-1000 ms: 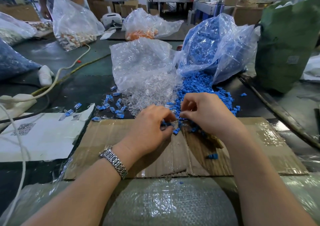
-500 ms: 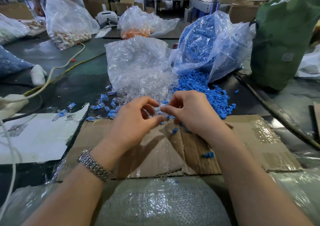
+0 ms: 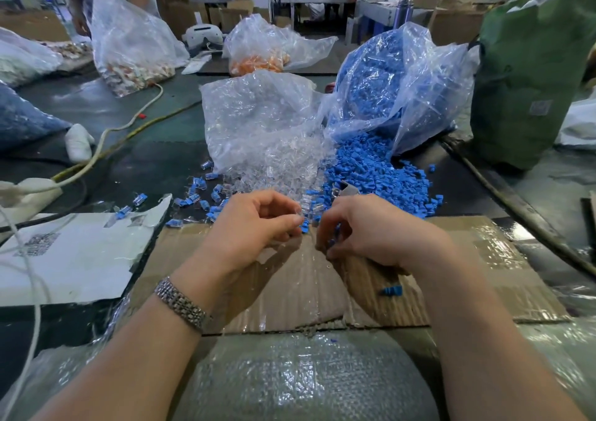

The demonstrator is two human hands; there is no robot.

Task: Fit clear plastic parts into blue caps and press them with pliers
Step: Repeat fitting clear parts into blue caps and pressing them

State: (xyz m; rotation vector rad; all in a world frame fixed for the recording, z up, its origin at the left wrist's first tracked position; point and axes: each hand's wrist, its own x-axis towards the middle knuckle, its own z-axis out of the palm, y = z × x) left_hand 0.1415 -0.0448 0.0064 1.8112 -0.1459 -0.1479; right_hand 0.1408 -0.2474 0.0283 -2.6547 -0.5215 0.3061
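My left hand (image 3: 258, 224) pinches a small clear plastic part with a blue cap (image 3: 304, 222) at its fingertips, just above the cardboard's far edge. Close to the right of it, my right hand (image 3: 371, 232) has its fingers curled, with blue caps (image 3: 334, 235) showing between them. Beyond the hands, a heap of clear parts (image 3: 274, 169) spills from a clear bag. A heap of blue caps (image 3: 380, 172) spills from another bag to its right. A metal tool tip (image 3: 347, 190), perhaps the pliers, lies on the blue heap just past my right hand.
A taped cardboard sheet (image 3: 483, 259) lies under the hands, with one loose blue cap (image 3: 392, 290) on it. Several fitted pieces (image 3: 200, 194) are scattered to the left, near white paper (image 3: 74, 256) and cables. A green sack (image 3: 529, 75) stands at the right. Another person stands at the far left.
Both hands have come up out of the blue heap and drawn slightly toward me. Their fingertips met over a small piece, and now the hands sit a little apart.
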